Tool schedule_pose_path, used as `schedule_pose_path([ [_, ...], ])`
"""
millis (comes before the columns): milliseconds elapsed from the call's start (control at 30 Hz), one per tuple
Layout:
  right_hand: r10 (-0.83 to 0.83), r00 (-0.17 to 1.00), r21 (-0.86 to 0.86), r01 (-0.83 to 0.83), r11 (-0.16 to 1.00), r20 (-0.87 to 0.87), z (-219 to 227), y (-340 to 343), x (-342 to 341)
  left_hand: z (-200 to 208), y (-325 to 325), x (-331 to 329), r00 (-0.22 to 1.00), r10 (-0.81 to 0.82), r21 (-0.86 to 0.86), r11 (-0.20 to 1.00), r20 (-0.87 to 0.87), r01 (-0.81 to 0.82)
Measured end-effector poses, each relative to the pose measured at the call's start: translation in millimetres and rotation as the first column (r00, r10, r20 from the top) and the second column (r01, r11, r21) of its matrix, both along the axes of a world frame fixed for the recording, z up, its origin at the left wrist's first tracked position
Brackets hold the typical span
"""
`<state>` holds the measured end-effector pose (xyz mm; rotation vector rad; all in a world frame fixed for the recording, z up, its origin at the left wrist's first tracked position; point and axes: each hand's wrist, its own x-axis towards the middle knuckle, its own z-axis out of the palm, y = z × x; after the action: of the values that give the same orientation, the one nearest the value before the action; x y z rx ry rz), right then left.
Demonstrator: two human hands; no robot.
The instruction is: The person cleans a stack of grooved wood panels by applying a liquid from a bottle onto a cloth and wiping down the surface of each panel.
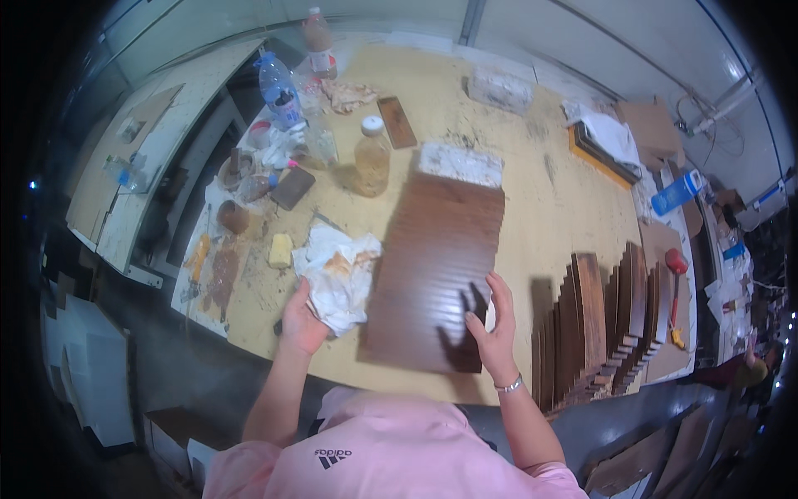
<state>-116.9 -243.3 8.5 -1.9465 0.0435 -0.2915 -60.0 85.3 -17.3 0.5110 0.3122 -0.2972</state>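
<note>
My left hand [304,323] grips the near left edge of a crumpled white cloth [334,287] with brown stains; part of its fingers is hidden by the cloth. To the right of the cloth lies a row of dark brown, glossy wooden strips [436,266], side by side like a ribbed panel. Its far end meets a pale wrapped block [460,164]. By the right edge of these strips is my right hand [496,333], thumb and fingers apart, its shadow falling on the wood. A small pale patch shows between thumb and fingers; I cannot tell what it is.
Stacked brown wooden pieces [582,324] stand at the table's near right. On the left are a yellow sponge [281,250], a jar of amber liquid [372,158], a dark block [293,188] and a large clear bottle [278,91]. A blue bottle [677,193] lies far right.
</note>
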Motion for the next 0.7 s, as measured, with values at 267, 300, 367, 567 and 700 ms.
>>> schedule_pose_path([
  [267,0.186,0.982,0.123,-0.183,0.975,-0.013,-17.4,83.2,203.6,-10.4,19.3,45.6,0.998,-0.030,-0.093,0.995,-0.056,0.024],
  [300,0.180,0.983,0.256,-0.167,0.952,-0.025,-27.8,91.6,229.2,-3.4,15.7,50.5,0.992,-0.029,-0.092,0.996,-0.125,0.017],
  [367,0.109,0.994,0.181,-0.106,0.978,-0.008,-38.0,114.2,276.2,-2.8,16.9,57.2,0.996,-0.046,-0.146,0.989,-0.082,0.033],
  [567,0.159,0.981,0.273,-0.124,0.954,-0.110,-21.8,163.7,343.2,-16.2,26.1,86.8,0.999,0.029,-0.187,0.982,-0.032,-0.034],
  [700,0.441,0.891,-0.436,-0.357,0.826,0.106,-9.3,166.2,336.4,-21.6,37.3,104.0,0.998,0.065,-0.177,0.982,-0.025,-0.068],
])
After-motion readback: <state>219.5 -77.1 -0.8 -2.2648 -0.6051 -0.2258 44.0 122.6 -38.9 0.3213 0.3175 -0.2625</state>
